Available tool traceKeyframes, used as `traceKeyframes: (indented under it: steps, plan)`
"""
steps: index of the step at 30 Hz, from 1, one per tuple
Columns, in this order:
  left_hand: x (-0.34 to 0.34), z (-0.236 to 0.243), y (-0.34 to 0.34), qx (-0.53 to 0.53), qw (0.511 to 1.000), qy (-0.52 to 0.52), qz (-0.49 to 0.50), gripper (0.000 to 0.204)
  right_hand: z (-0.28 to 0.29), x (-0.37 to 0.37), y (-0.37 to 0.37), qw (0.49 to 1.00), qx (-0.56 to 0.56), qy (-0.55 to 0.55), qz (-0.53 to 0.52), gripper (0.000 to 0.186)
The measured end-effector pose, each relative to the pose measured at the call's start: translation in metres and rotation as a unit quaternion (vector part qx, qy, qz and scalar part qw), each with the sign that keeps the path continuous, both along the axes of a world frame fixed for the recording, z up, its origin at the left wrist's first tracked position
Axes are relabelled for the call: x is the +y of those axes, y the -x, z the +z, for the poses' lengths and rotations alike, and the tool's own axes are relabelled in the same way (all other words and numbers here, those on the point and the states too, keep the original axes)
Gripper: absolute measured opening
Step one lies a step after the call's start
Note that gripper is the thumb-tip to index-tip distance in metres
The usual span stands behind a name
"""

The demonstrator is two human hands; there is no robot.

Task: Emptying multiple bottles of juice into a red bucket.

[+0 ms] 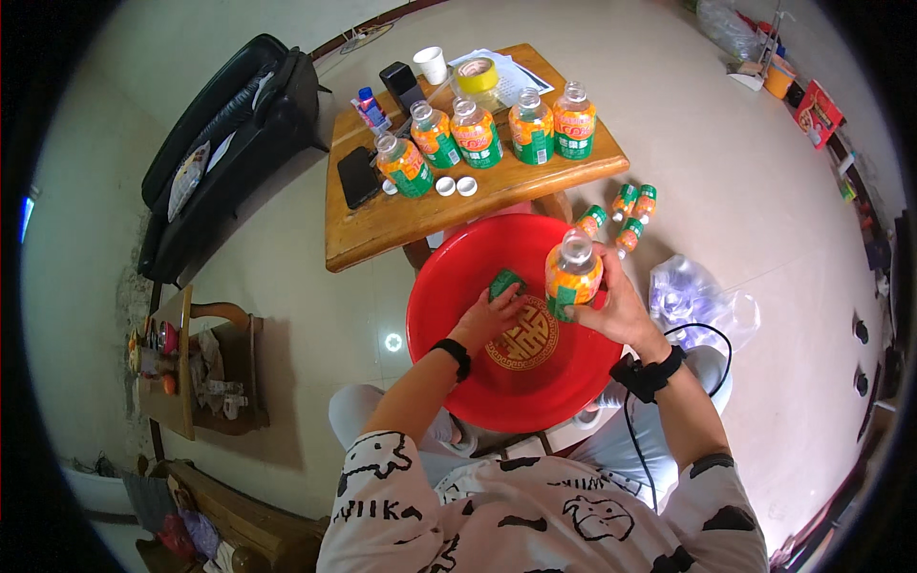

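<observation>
over the red basin [458,253]: left hand [487,322] half-curled on a green object [506,283], grip unclear; right hand [623,310] closed round an uncapped bottle [569,275] — upright. beyond, five open bottles [533,129] and loose caps [466,186] stand toward the table's [382,232] near edge; off its right corner, four [630,235] lie floorward — seemingly capped.

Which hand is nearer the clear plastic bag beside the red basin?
Right. The right hand, holding a bottle, is left of the bag; the left hand is farther left, over the basin.

Lighting is bright and diffuse; the pale floor [358,344] carries a round glare spot at left; soft shadow flanks the wooden cabinet [185,396]; the held bottle [573,272] appears sharp; edges bend, corners blacken.
</observation>
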State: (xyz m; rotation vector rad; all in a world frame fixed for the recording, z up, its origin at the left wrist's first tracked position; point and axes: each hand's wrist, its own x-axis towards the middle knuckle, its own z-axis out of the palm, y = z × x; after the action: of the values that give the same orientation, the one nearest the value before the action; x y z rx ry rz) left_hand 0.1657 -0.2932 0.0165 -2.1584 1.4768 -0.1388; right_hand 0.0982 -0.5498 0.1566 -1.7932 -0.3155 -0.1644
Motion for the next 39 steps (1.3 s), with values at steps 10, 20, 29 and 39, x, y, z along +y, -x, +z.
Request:
traceKeyframes:
  steps: [10, 20, 29, 39]
  plan:
    - [-0.001, 0.041, -0.008, 0.178, 0.954, 0.221, 0.099, 0.022, 0.011, -0.001, -0.006, 0.997, 0.005, 0.075, -0.008, 0.083]
    - [0.033, 0.03, 0.017, 0.51, 0.525, 0.602, 0.32, 0.025, 0.016, 0.013, -0.029, 0.976, -0.008, 0.205, 0.067, 0.08]
    - [0.026, 0.029, 0.024, 0.399, 0.72, 0.507, 0.255, 0.031, -0.002, 0.021, -0.035, 0.989, 0.043, 0.133, 0.045, 0.079]
    - [0.008, 0.045, 0.028, 0.416, 0.71, 0.487, 0.292, 0.036, -0.016, 0.027, -0.034, 0.963, 0.022, 0.26, 0.059, 0.082]
